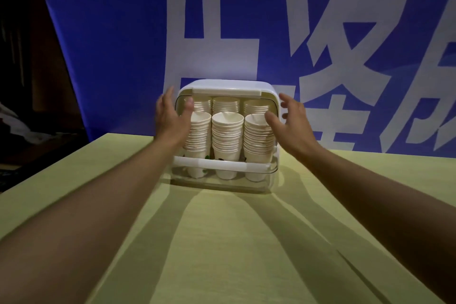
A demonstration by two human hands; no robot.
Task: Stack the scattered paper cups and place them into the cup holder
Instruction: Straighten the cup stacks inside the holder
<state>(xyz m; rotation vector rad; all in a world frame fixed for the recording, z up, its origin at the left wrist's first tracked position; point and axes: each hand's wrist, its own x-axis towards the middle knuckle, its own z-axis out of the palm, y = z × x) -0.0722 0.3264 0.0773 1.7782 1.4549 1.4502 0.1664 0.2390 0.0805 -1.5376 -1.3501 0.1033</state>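
Scene: a person's two bare arms reach forward over a yellow-green table to a white cup holder standing at the table's far side, in front of a blue banner with large white characters.

Holder: a boxy case with a white top, a clear front, and a white bar across the lower front.

Cups: stacks of paper cups stand upright inside the holder, three in front and three more behind them.

Left hand: open, fingers spread, at the holder's upper left corner, thumb over its front edge; it grips nothing, and whether it touches is unclear.

Right hand: open, fingers spread, just beside the holder's upper right side; holds nothing, slightly blurred.

Progress: judged nearly or fully done. No loose cups show on the table; all visible cups are stacked in the holder.

Left to do: perhaps only closing or steadying the holder, as the hands' placement suggests.

Edges: the table's left edge runs diagonally well left of the holder, with dark floor beyond; the banner hangs close behind the holder.

Open room: bare tabletop spreads wide in front of the holder and to both its sides.
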